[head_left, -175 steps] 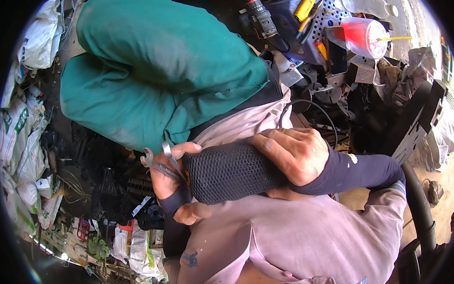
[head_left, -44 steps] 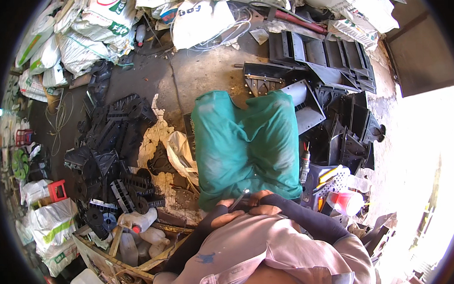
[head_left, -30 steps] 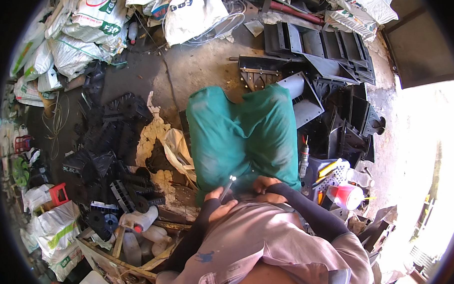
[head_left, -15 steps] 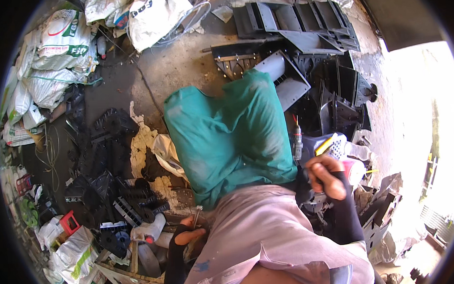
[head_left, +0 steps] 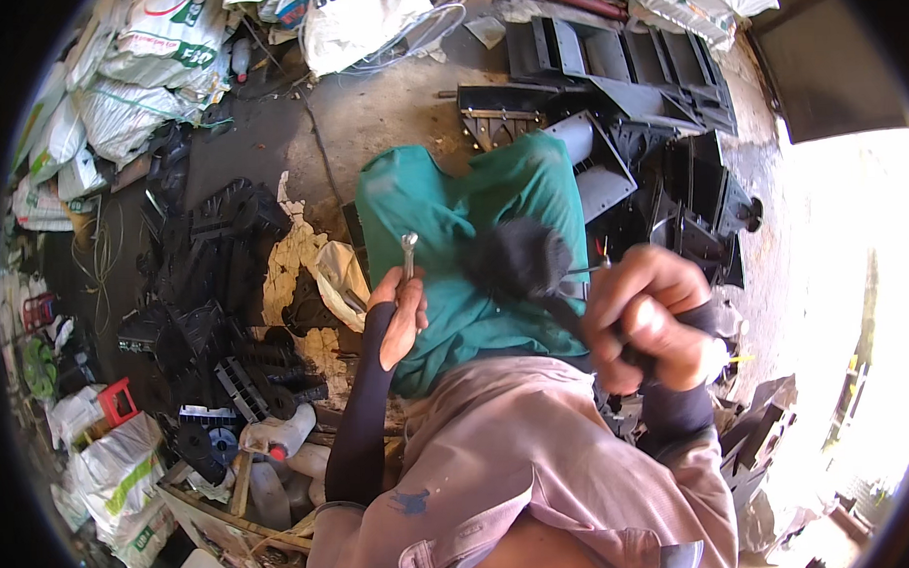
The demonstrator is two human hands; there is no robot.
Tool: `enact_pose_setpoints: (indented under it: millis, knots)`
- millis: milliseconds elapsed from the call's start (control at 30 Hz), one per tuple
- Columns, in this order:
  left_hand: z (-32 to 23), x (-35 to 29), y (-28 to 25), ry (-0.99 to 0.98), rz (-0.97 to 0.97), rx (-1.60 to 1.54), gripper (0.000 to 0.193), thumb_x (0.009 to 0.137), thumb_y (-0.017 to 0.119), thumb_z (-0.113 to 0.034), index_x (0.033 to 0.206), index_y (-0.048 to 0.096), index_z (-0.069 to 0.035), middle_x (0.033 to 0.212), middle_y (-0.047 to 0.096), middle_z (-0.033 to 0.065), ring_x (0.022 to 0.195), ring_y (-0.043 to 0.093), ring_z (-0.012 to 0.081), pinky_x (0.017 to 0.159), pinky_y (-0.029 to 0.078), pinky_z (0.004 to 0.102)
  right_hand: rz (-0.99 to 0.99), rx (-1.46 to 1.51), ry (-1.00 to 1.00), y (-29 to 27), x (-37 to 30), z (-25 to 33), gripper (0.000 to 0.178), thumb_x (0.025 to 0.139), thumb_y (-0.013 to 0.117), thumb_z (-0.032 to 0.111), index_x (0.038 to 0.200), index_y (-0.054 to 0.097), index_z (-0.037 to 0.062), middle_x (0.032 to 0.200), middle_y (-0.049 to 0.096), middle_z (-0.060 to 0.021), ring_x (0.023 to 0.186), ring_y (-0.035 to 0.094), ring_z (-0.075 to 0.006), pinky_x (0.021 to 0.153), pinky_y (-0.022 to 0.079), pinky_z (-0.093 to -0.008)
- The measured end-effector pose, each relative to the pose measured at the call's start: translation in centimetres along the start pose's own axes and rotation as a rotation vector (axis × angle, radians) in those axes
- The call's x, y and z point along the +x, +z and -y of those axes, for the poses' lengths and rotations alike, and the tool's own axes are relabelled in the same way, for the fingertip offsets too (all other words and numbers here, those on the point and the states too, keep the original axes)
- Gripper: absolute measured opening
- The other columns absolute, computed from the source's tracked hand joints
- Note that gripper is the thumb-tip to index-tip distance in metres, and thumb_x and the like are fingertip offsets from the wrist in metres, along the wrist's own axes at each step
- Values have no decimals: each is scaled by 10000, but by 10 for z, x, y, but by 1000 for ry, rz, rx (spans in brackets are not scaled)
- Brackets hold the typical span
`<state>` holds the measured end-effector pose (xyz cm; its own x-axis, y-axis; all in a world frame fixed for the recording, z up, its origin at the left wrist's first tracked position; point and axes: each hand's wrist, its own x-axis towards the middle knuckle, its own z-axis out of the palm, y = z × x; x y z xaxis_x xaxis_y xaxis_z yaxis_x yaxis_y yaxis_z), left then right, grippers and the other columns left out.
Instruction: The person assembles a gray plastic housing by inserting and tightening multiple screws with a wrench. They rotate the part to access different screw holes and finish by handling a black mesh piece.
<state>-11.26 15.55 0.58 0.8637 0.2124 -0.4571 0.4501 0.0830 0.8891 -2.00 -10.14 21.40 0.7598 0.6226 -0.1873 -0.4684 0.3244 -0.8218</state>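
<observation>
My left hand [head_left: 404,318] is closed around a metal wrench [head_left: 408,254], whose head sticks up above the fingers over the left thigh. Wrapped round a dark handle, my right hand [head_left: 651,317] is raised at the right, its fingers partly smeared by motion. From it a black mallet [head_left: 519,260] reaches leftward, its thick rounded head blurred above my lap. Green trousers [head_left: 426,335] cover my bent legs beneath both tools. A thin metal shaft shows between the mallet head and the right hand; what it belongs to is hidden.
Black angular panels and housings [head_left: 607,53] are stacked at the far right. More black parts [head_left: 191,343] lie on the floor at left. White sacks [head_left: 156,44] are piled at the far left. A wooden crate [head_left: 218,528] holding plastic bottles stands near my left side.
My left hand has risen from beside my hip to above the thigh with the wrench. My right hand has lifted, and the black mallet has come into view over my lap.
</observation>
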Motion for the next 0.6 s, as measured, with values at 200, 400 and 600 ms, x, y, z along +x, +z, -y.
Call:
enact_pose_setpoints:
  millis: [200,400,600]
  knots:
    - [-17,28,9,-45,-10,174,154,994,545,-171,1071,606,-53,692,557,36,569,571,106,539,458,282,425,-79,367,-14,-7,-35,253,1006,606,180,1080,633,-61,898,621,-99,592,524,-88,514,418,-242]
    - [0,39,54,52,35,921,209,889,609,-153,1055,647,-32,911,688,227,936,657,417,831,511,493,463,-358,307,-28,-14,-91,203,995,599,107,1095,641,-65,937,677,-114,664,618,-126,625,505,-276]
    - [-1,37,69,-77,248,1005,314,896,627,-162,1174,650,-18,1030,692,228,988,651,418,904,509,477,424,-689,319,-42,-3,-108,198,917,644,85,1100,648,12,951,702,-136,907,694,-263,793,538,-365]
